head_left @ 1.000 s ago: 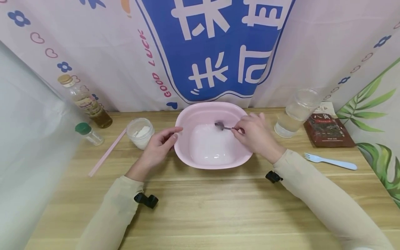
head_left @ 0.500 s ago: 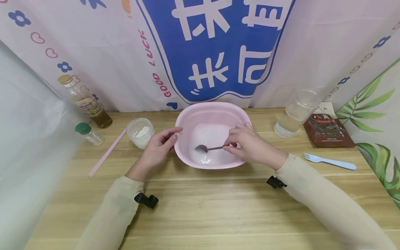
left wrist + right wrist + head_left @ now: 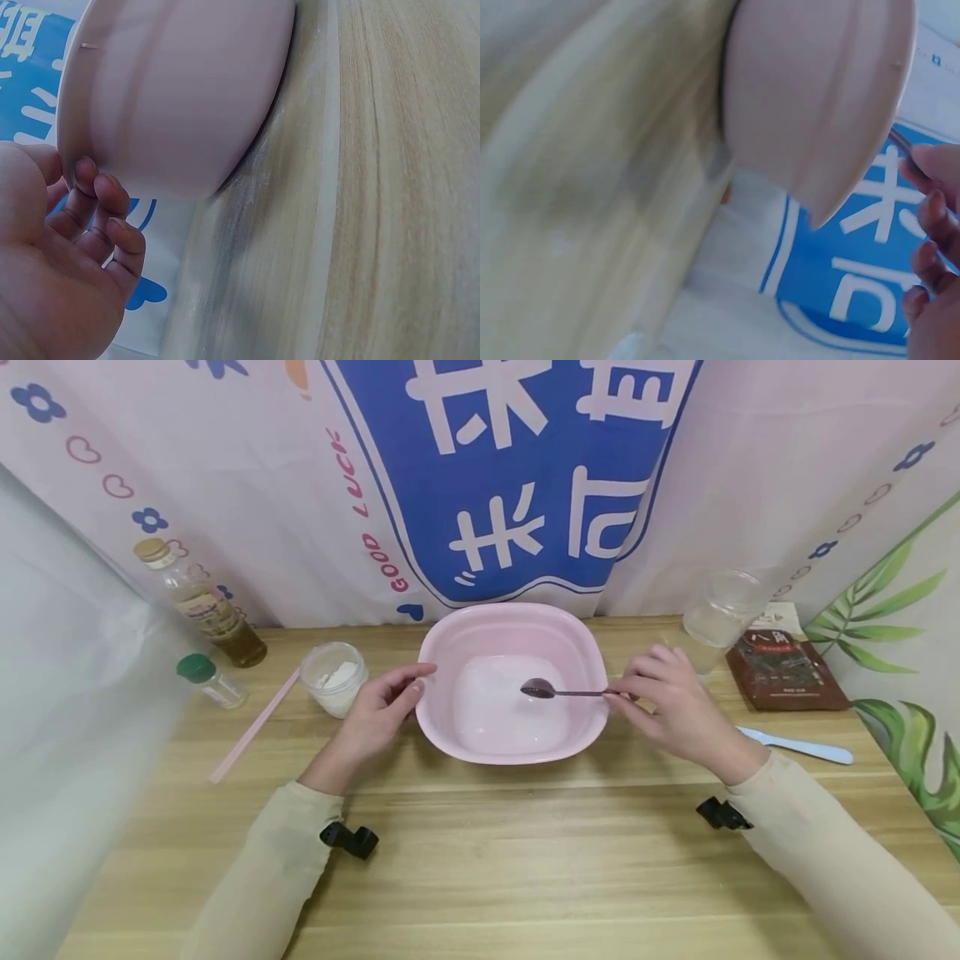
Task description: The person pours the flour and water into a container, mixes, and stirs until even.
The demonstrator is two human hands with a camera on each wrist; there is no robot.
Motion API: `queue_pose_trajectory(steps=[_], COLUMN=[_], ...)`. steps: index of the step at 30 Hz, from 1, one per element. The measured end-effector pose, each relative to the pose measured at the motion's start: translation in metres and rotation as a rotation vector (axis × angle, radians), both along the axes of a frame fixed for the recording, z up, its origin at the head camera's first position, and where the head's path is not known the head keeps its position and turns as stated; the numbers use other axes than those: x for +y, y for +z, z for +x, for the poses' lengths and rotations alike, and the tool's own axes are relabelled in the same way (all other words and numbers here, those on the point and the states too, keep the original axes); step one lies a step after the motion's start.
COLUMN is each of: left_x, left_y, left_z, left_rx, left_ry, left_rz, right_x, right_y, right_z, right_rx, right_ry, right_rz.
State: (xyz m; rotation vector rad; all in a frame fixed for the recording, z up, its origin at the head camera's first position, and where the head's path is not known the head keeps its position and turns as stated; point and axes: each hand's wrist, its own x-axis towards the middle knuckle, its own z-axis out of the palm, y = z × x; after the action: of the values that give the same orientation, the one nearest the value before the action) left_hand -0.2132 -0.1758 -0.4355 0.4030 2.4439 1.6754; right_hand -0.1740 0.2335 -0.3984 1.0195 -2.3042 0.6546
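The pink basin (image 3: 512,635) sits mid-tabletop (image 3: 480,860). The left hand (image 3: 375,714) rests against its rim with fingers loosely curled, holding nothing, likely to steady it. The right hand (image 3: 675,710) pinches a spoon (image 3: 558,691) by the handle end, so its bowl hangs level over the cloudy liquid.

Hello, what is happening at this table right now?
A person sits at a wooden table with a pink plastic basin holding some whitish liquid. The right hand pinches the handle of a small metal spoon and holds its bowl over the basin. The left hand rests against the basin's left rim. A small jar of white powder stands just left of the basin, and a clear plastic cup stands to its right.
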Motion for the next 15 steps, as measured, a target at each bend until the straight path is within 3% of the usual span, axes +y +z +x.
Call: queue_pose_trajectory(steps=[3, 7, 12, 15], left_x=[0.0, 0.0, -0.001, -0.001], left_y=[0.0, 0.001, 0.0, 0.0], left_z=[0.0, 0.001, 0.0, 0.0], left_rx=[-0.008, -0.013, -0.019, -0.018], left_ry=[0.0, 0.002, 0.003, -0.002], left_rz=[0.005, 0.007, 0.002, 0.002], right_x=[0.009, 0.018, 0.021, 0.022], right_y=[-0.005, -0.01, -0.013, -0.013], right_z=[0.004, 0.011, 0.025, 0.036], right_rx=[0.025, -0.029, -0.191, -0.348], right_ry=[-0.027, -0.068, -0.146, -0.254], right_rz=[-0.063, -0.171, -0.38, -0.511])
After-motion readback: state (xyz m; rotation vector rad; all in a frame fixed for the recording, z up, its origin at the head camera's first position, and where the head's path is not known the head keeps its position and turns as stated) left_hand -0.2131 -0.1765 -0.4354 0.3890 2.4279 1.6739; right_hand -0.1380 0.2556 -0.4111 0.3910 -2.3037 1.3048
